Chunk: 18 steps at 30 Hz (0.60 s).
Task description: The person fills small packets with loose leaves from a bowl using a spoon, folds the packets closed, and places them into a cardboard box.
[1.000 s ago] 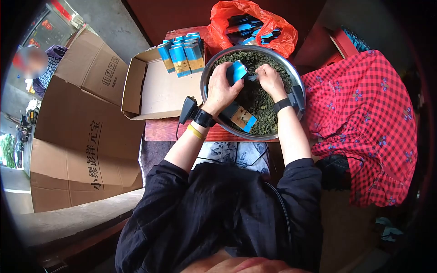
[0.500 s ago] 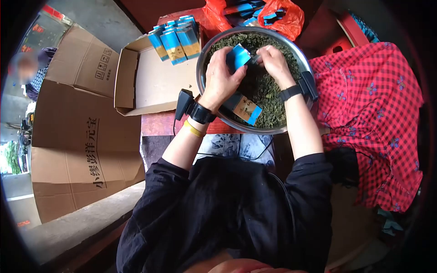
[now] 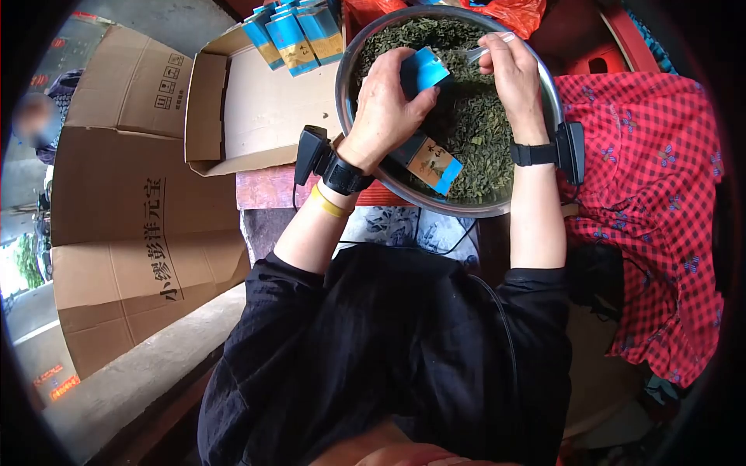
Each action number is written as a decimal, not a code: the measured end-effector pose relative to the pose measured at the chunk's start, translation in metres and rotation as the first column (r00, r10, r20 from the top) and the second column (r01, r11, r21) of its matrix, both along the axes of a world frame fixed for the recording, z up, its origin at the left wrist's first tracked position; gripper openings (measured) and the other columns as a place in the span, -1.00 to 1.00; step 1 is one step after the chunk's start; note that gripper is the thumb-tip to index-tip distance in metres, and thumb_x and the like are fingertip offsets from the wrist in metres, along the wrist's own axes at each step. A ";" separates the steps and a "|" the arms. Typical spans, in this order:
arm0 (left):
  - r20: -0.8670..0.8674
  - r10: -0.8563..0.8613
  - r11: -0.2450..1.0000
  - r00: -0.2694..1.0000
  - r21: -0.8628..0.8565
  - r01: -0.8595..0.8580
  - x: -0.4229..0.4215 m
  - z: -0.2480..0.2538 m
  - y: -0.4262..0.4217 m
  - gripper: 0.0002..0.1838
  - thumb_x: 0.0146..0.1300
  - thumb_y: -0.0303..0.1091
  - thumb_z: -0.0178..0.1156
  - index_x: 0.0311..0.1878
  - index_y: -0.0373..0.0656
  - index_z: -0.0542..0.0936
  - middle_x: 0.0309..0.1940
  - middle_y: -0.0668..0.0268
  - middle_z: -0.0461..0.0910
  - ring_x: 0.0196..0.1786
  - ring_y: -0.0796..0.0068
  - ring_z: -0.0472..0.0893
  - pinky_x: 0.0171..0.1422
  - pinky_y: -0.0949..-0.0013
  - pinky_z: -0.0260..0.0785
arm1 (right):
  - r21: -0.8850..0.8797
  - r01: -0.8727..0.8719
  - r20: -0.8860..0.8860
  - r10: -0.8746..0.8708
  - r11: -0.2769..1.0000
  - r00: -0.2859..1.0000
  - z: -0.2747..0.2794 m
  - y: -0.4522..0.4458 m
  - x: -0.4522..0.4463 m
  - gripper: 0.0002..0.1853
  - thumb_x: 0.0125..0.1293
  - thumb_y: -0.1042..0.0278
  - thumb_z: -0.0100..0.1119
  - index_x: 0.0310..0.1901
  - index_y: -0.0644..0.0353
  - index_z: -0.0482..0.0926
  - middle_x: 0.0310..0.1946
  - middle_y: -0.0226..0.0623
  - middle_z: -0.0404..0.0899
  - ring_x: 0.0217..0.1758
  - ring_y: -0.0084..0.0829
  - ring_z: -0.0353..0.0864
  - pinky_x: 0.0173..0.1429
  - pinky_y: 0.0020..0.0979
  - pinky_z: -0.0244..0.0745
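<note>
A wide steel basin (image 3: 351, 71) holds loose dark-green dried leaves (image 3: 478, 128), which look like tea. Over its left side, my left hand (image 3: 388, 101) grips a small blue packet (image 3: 424, 70) between thumb and fingers, with the packet's top end facing the right hand. My right hand (image 3: 513, 78) is closed around a small, shiny spoon (image 3: 472, 54), whose bowl points left toward the packet but stays apart from it. Below the hands, a blue-and-gold packet (image 3: 437, 165) with printed characters lies on the leaves against the basin's near wall.
Left of the basin, a shallow cardboard box (image 3: 264, 128) has several blue-and-gold packets (image 3: 299, 39) at its far end. A large carton (image 3: 140, 194) stands farther left. Red checked cloth (image 3: 645, 147) drapes on the right. Red plastic bags (image 3: 517, 14) lie behind the basin.
My right hand has moved right, away from the packet's mouth, carrying the spoon. My left hand still holds the packet, slightly turned. The view has shifted, so the basin appears higher.
</note>
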<state>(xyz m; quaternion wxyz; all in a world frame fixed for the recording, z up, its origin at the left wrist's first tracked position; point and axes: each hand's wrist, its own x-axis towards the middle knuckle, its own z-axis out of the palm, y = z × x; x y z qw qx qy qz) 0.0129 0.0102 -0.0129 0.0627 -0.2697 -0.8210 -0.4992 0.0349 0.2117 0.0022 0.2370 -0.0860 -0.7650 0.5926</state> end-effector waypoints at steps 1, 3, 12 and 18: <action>0.004 0.003 1.000 1.000 -0.002 -0.003 0.001 0.002 0.000 -0.36 0.01 -0.29 0.40 0.16 -0.32 0.43 0.00 -0.06 0.54 0.09 -0.06 0.54 0.21 0.09 0.40 | 0.003 -0.071 -0.008 0.071 0.997 0.997 -0.001 -0.001 0.000 -0.73 0.48 0.21 0.04 -0.18 0.25 0.61 -0.48 -0.48 0.53 -0.42 -0.66 0.49 -0.24 -0.58 0.41; 0.041 -0.018 1.000 0.999 0.020 0.017 0.002 0.004 0.000 -0.36 0.01 -0.29 0.40 0.17 -0.31 0.43 0.02 -0.07 0.54 0.12 -0.06 0.54 0.22 0.10 0.40 | 0.001 -0.207 -0.048 0.207 0.978 0.977 0.001 -0.005 0.002 -0.74 0.51 0.23 0.01 -0.13 0.25 0.60 -0.43 -0.48 0.54 -0.35 -0.66 0.50 -0.20 -0.57 0.44; -0.091 -0.026 0.999 0.995 0.030 0.029 -0.001 0.003 0.001 -0.41 0.00 -0.32 0.39 0.12 -0.31 0.47 -0.05 -0.06 0.59 0.05 -0.09 0.58 0.17 0.06 0.43 | 0.611 -0.075 -0.272 0.298 0.788 0.915 0.022 -0.032 0.015 -0.82 0.47 0.33 0.08 -0.11 0.24 0.59 -0.30 -0.28 0.63 -0.23 -0.40 0.64 -0.11 -0.42 0.50; -0.124 -0.022 0.999 0.992 0.036 0.027 -0.002 0.002 0.002 -0.43 0.01 -0.31 0.38 0.10 -0.32 0.49 -0.06 -0.06 0.60 0.04 -0.09 0.59 0.15 0.07 0.45 | 0.598 0.373 -0.457 -0.081 0.710 0.886 0.019 0.006 0.013 -0.82 0.44 0.30 0.11 -0.13 0.22 0.62 -0.29 -0.18 0.65 -0.25 -0.24 0.64 -0.15 -0.31 0.51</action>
